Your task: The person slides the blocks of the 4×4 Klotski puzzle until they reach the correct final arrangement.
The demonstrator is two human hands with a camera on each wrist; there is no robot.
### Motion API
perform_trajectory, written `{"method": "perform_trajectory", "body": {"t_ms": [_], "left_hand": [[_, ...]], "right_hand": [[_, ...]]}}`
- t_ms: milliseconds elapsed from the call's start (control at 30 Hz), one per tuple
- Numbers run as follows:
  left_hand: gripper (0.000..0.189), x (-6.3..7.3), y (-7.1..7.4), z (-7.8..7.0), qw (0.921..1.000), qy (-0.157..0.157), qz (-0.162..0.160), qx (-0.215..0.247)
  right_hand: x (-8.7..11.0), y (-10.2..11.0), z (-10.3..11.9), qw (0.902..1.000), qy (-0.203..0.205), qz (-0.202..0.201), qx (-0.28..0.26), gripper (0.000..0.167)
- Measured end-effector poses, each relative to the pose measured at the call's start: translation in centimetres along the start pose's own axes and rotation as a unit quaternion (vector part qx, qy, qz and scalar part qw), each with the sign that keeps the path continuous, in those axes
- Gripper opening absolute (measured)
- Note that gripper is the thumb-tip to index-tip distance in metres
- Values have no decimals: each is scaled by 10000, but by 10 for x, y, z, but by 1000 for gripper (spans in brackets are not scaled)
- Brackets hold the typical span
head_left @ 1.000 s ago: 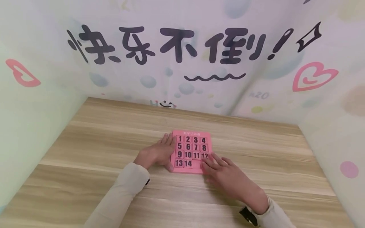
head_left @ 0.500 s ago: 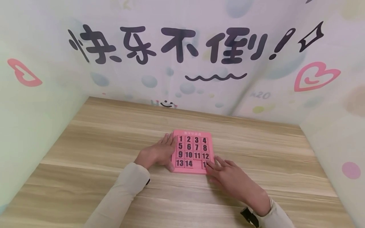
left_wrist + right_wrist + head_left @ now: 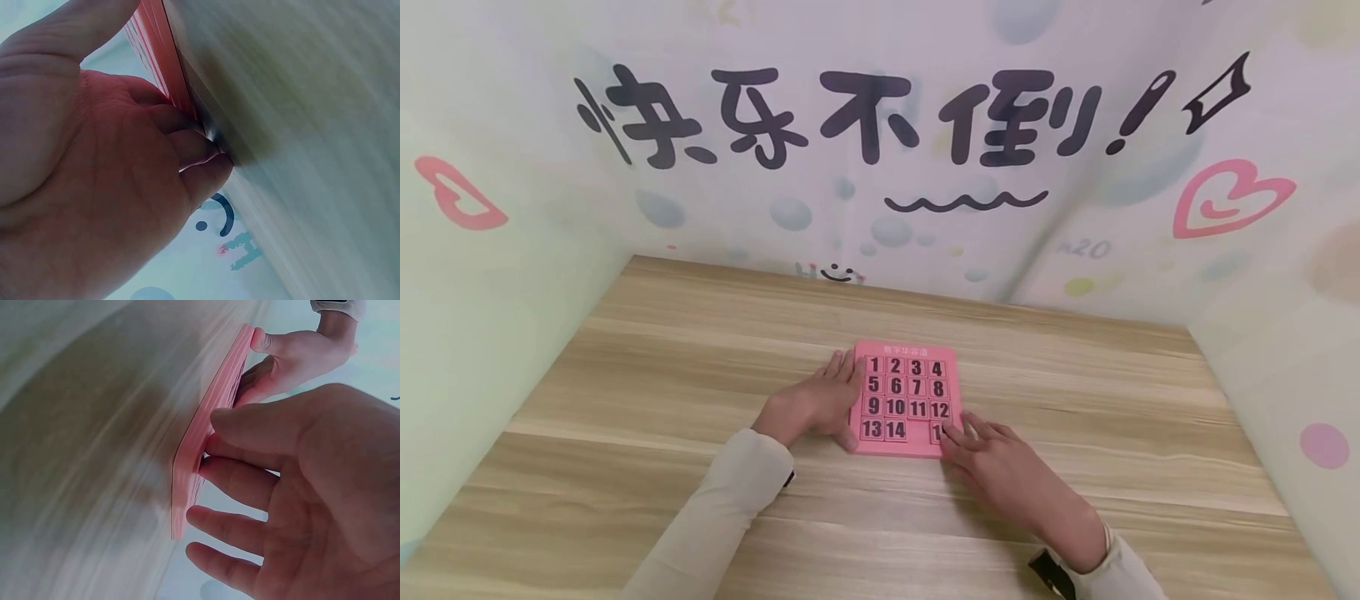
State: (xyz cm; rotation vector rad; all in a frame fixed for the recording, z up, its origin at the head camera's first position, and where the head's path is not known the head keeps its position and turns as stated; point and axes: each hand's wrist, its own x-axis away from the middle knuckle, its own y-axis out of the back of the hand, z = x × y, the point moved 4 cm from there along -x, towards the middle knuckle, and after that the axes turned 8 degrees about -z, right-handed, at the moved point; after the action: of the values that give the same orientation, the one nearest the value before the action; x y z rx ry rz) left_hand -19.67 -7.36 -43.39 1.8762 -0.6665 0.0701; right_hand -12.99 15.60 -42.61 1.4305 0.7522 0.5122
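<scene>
A pink number sliding puzzle [image 3: 906,351] lies flat on the wooden table, with rows of black-numbered tiles from 1 to 14. In its bottom row, a gap separates tile 14 [image 3: 895,430] from a corner tile [image 3: 936,432] whose second digit is mostly covered. My left hand [image 3: 816,404] braces the left side, thumb at the lower corner and fingers spread along the edge. The fingertips of my right hand [image 3: 992,458] touch the corner tile. In the right wrist view, the right thumb [image 3: 250,428] lies by the puzzle's near side, with the other fingers extended.
The light wooden table [image 3: 685,350] runs back to a printed wall cloth [image 3: 850,225] with large dark characters. Pale side walls [image 3: 482,333] enclose it left and right. Both forearms wear light sleeves, and a dark strap [image 3: 1051,575] shows at the right wrist.
My right hand has shifted slightly right, uncovering tile 12 and part of the bottom-right corner tile. The left hand and puzzle stay in place.
</scene>
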Motion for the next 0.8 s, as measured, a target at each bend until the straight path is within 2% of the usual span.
{"method": "perform_trajectory", "body": {"t_ms": [367, 800], "left_hand": [[117, 1, 1, -2, 10000, 50, 22, 5], [117, 2, 2, -3, 9999, 95, -1, 44]], "right_hand": [[0, -1, 3, 9998, 66, -153, 119, 34], [-3, -3, 7, 9999, 67, -6, 126, 38]]}}
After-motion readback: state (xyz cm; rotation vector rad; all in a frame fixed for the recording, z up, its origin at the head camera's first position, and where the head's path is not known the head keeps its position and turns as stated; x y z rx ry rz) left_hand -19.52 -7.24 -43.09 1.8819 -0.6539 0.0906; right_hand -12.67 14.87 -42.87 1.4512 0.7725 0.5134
